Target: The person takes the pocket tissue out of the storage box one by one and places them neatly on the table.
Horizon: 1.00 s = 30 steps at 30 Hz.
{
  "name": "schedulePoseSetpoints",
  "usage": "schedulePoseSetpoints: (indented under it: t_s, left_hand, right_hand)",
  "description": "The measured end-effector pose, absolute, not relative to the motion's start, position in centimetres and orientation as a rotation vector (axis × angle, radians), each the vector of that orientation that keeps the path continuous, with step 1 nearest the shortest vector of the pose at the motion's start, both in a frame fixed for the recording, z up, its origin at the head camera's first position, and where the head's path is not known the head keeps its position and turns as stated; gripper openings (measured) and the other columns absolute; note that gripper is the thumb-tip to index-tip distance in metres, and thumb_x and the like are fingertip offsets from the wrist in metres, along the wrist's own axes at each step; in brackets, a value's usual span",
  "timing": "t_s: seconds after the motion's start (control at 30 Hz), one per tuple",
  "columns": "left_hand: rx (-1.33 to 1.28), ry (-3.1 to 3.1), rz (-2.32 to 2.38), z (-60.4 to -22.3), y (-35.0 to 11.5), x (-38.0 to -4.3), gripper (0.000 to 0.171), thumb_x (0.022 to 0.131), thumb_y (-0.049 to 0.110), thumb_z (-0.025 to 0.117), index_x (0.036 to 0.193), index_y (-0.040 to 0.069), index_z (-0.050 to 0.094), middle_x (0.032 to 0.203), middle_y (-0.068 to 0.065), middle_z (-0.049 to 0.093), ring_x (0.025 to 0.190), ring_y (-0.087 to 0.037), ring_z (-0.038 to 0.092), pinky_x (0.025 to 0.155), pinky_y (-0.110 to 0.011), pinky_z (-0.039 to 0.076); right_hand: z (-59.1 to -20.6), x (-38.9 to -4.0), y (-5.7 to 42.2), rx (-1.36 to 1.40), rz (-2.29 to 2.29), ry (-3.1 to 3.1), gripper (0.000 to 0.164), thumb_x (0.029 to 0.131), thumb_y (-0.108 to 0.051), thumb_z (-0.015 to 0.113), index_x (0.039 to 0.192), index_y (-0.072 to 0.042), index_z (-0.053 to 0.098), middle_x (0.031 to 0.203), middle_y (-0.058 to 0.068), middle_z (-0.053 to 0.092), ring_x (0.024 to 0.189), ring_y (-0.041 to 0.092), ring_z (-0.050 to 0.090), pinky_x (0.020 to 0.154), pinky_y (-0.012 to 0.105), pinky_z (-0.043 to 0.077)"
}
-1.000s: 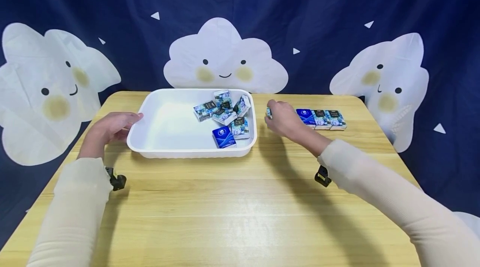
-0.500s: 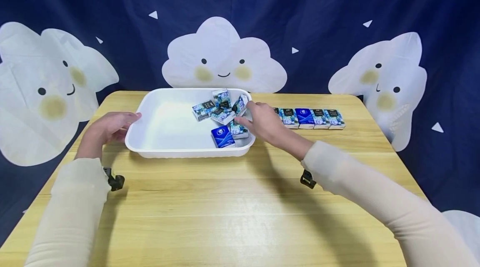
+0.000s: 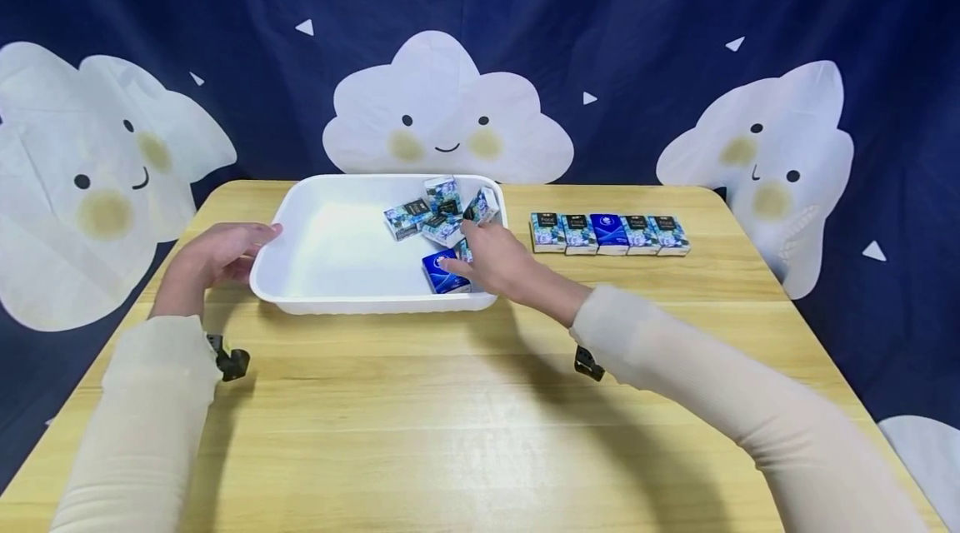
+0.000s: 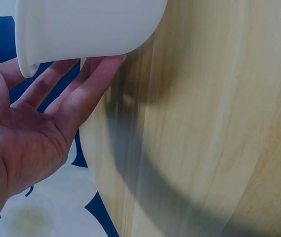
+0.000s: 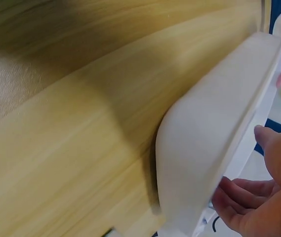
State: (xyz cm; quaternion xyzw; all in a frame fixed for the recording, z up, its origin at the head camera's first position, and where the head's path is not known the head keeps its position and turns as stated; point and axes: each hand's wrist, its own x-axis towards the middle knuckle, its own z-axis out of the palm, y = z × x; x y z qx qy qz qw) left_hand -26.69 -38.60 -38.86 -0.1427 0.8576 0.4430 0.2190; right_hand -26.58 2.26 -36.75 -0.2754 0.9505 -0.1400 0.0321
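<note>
A white plastic tray [image 3: 337, 254] holds several tissue packs on its right side, most blue-floral with a dark label [image 3: 408, 219], one plain blue [image 3: 444, 271]. My left hand [image 3: 228, 252] holds the tray's left end, thumb at the rim; in the left wrist view its fingers [image 4: 88, 94] lie against the outer wall. My right hand [image 3: 498, 262] reaches over the right rim, thumb and fingers apart above the packs, and hides part of a floral pack beneath. In the right wrist view, the right hand [image 5: 251, 182] has nothing visible between thumb and fingers.
Right of the tray, several tissue packs stand side by side in a row on the wooden table [image 3: 420, 416], with a blue pack [image 3: 610, 231] among floral ones. Behind the table hangs a dark blue curtain [image 3: 630, 17] with cloud faces.
My right hand has left the near end of the tissue-pack row and moved left over the tray. A floral pack now shows at that end. The left hand keeps its place.
</note>
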Motion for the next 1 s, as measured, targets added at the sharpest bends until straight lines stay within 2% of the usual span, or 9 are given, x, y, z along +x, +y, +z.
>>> schedulePoseSetpoints:
  t_s: [0.1,0.27,0.37,0.67,0.83,1.0]
  left_hand:
    - [-0.391,2.371,1.235,-38.9,-38.6,-26.7,0.087,0.102,0.062,0.043,0.16,0.001,0.021,0.153,-0.024,0.037,0.126,-0.031,0.047,0.081,-0.025,0.052]
    - [-0.387,2.377,1.237,-39.0,-38.7,-26.8,0.085,0.102,0.061,0.044,0.16,0.001,0.023,0.152,-0.023,0.038,0.125,-0.031,0.048,0.081,-0.026,0.053]
    - [-0.389,2.375,1.242,-39.1,-38.7,-26.9,0.085,0.102,0.061,0.044,0.16,0.002,0.024,0.151,-0.022,0.039,0.124,-0.03,0.048,0.081,-0.026,0.053]
    - [-0.398,2.37,1.237,-39.1,-38.9,-26.8,0.086,0.102,0.061,0.044,0.16,0.002,0.022,0.152,-0.022,0.038,0.124,-0.029,0.049,0.081,-0.026,0.053]
    - [-0.386,2.37,1.24,-39.0,-38.9,-26.8,0.085,0.102,0.06,0.044,0.161,0.002,0.022,0.15,-0.021,0.039,0.119,-0.026,0.051,0.081,-0.025,0.054]
    - [-0.388,2.366,1.242,-38.9,-38.7,-26.7,0.085,0.103,0.06,0.044,0.161,0.002,0.02,0.151,-0.021,0.039,0.12,-0.027,0.051,0.081,-0.025,0.054]
  right_hand:
    - [-37.1,-26.5,1.8,-0.811,-0.415,2.878,0.064,0.097,-0.044,0.069,0.139,0.002,0.053,0.094,0.011,0.069,0.078,0.019,0.065,0.077,0.033,0.057]
    - [-37.4,-26.4,1.2,-0.785,-0.392,2.794,0.073,0.095,-0.045,0.071,0.15,-0.004,0.044,0.122,0.016,0.068,0.107,0.026,0.066,0.091,0.039,0.055]
    - [-37.5,-26.5,0.9,-0.8,-0.375,2.763,0.076,0.095,-0.045,0.07,0.153,-0.006,0.04,0.126,0.018,0.067,0.114,0.03,0.064,0.093,0.04,0.054]
    - [-37.5,-26.8,0.1,-0.771,-0.325,2.701,0.073,0.097,-0.047,0.066,0.154,-0.009,0.04,0.13,0.014,0.064,0.114,0.029,0.062,0.091,0.038,0.053]
    - [-37.5,-27.1,-0.5,-0.742,-0.271,2.691,0.076,0.095,-0.051,0.067,0.153,-0.009,0.042,0.127,0.011,0.065,0.11,0.025,0.063,0.088,0.035,0.053]
    - [-37.7,-27.2,-1.1,-0.684,-0.235,2.692,0.082,0.093,-0.053,0.07,0.154,-0.009,0.039,0.132,0.012,0.064,0.113,0.026,0.063,0.093,0.036,0.053]
